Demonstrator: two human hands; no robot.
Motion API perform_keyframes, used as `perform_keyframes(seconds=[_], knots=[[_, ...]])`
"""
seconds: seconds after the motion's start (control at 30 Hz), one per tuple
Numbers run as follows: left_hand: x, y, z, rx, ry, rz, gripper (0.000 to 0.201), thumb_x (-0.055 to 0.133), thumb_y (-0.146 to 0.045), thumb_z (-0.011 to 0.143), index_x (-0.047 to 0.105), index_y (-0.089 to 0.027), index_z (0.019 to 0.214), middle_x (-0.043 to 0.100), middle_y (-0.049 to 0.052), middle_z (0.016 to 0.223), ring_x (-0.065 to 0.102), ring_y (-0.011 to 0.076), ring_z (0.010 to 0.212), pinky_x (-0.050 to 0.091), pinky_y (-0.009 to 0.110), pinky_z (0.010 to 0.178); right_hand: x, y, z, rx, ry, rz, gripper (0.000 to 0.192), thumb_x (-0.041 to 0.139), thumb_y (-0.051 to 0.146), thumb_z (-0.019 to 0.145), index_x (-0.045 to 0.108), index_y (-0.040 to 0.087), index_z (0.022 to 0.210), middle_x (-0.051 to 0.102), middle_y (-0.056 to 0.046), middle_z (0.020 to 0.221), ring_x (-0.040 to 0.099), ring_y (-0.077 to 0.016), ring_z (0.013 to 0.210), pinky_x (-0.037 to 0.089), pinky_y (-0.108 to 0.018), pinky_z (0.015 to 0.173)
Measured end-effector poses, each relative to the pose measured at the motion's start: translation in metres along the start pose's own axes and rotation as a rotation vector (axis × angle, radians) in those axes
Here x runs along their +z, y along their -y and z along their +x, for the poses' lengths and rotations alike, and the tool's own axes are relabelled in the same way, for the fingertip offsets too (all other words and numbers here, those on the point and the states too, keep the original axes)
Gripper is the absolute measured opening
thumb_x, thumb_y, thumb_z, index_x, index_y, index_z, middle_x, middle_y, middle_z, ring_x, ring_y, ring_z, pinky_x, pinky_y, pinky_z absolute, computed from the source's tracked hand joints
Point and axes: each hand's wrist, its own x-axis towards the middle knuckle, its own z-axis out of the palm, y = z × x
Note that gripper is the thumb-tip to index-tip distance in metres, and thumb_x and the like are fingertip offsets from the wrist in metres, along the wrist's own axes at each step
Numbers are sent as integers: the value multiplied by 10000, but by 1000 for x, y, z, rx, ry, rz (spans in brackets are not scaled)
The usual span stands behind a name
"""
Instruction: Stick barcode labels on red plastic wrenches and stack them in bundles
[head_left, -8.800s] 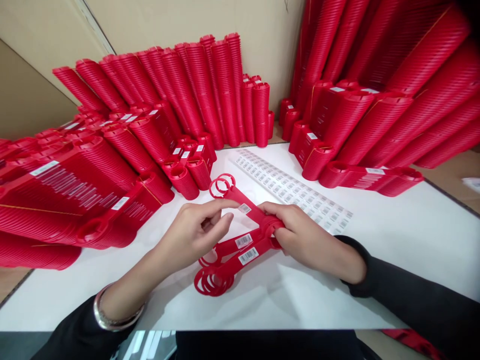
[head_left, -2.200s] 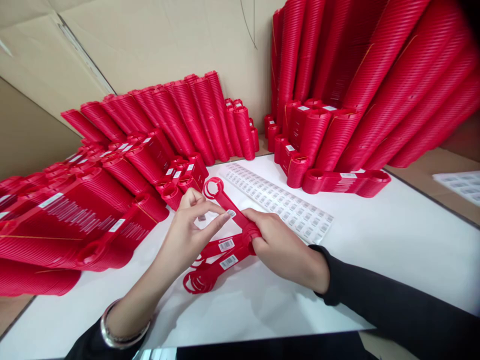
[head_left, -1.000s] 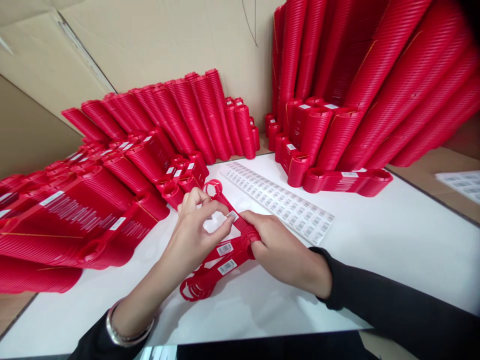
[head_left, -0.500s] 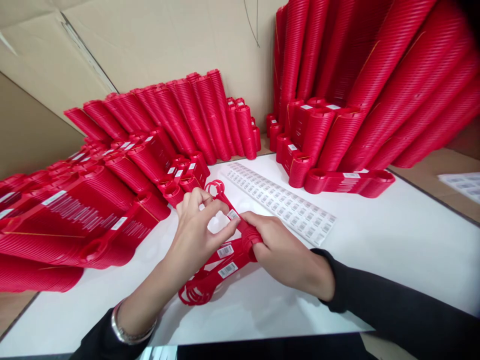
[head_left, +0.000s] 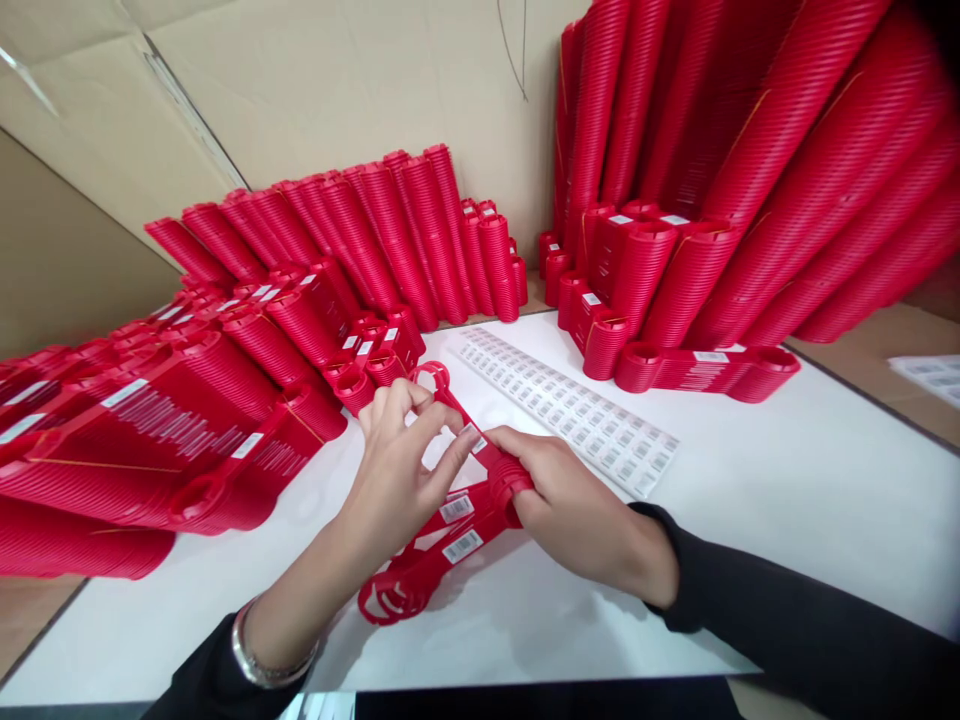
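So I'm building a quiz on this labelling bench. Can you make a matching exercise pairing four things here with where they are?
1. left hand
2. right hand
3. white barcode sticker sheet
4. silver bangle

a. flat on the white table
b. on the left wrist
c. pressing a small white label onto a flat red plastic piece
d. gripping the fanned red pieces where they meet

Pairs: 1-c, 2-d, 3-a, 4-b

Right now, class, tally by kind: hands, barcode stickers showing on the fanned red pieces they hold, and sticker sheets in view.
Hands, left hand and right hand: 2
Barcode stickers on the fanned red pieces: 3
Sticker sheets: 2
Total: 7
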Motion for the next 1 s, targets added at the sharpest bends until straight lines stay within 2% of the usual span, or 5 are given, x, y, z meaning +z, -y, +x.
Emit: perform_keyframes(seconds=[0.17, 0.33, 0.67, 0.83, 1.0], knots=[[3, -6, -7, 174, -160, 55, 59, 592, -128, 859, 551, -172, 857, 456, 32, 883, 553, 165, 874, 468, 278, 685, 0, -1, 2, 24, -36, -50, 301, 379, 3, 662, 523, 183, 854, 608, -19, 835, 560, -165, 765, 414, -272, 675], [2, -7, -14, 243, -152, 94, 120, 558, -73, 849, 513, -184, 842, 351, -6, 818, 616, 194, 946, 538, 268, 689, 0, 0, 2, 12, -52, -62, 291, 375, 7, 666, 520, 182, 847, 607, -21, 830, 556, -168, 762, 405, -273, 669], [-5, -12, -10, 166, -48, -301, 188, 500, -27, 863, 515, -213, 844, 302, -28, 836, 620, 117, 910, 480, 428, 1029, -5, -5, 5, -6, -106, -111, 303, 383, -6, 652, 518, 177, 852, 625, -30, 828, 568, -172, 762, 398, -266, 677], [-9, -10, -5, 36, -135, -237, 126, 612, -101, 844, 572, -218, 819, 374, 0, 861, 530, 180, 1028, 508, 347, 878, -4, -2, 3, -35, -95, -105, 307, 382, 5, 668, 525, 184, 873, 618, -19, 827, 560, -164, 738, 395, -262, 650], [-5, -5, -4, -126, -137, -251, 56, 646, -216, 841, 620, -223, 792, 410, 13, 854, 485, 178, 926, 470, 344, 830, -1, -1, 2, -8, -66, -58, 295, 378, -4, 665, 506, 189, 847, 612, -19, 838, 573, -167, 770, 410, -262, 659]])
